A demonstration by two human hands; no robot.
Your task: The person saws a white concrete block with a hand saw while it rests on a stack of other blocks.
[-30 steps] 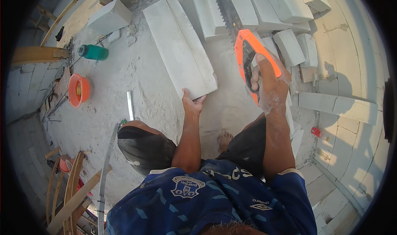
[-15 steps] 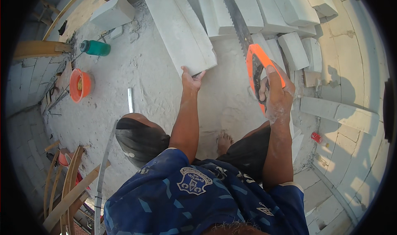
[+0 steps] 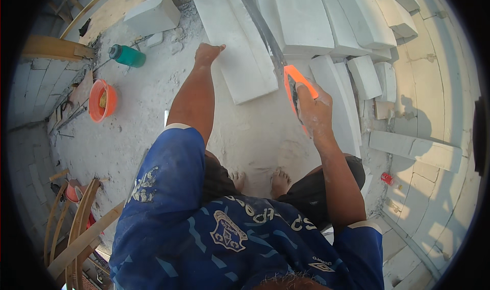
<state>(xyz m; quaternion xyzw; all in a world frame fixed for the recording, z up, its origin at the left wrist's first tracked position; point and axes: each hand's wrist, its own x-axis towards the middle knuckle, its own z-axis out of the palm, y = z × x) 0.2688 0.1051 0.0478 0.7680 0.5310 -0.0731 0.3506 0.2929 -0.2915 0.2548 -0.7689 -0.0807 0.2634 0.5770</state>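
Note:
A long white block (image 3: 237, 65) lies angled on the dusty floor, with a lengthwise line along its top. My left hand (image 3: 208, 51) grips the block's left long edge, its fingers partly hidden. My right hand (image 3: 312, 106) is closed round the orange-and-black handle of a handsaw (image 3: 306, 81). The dark toothed blade (image 3: 263, 32) runs up along the block's right side; I cannot tell whether it touches the block.
Stacked white blocks (image 3: 301, 19) lie at upper right beside a block wall (image 3: 429, 86). An orange bucket (image 3: 111, 104), a teal bottle (image 3: 130, 56) and a loose block (image 3: 153, 14) are at left, timber strips (image 3: 76, 229) lower left. A red can (image 3: 387, 179) is at right.
My left hand has moved forward from the block's near end to its left edge. The saw has swung left toward the block. My left foot has come into view.

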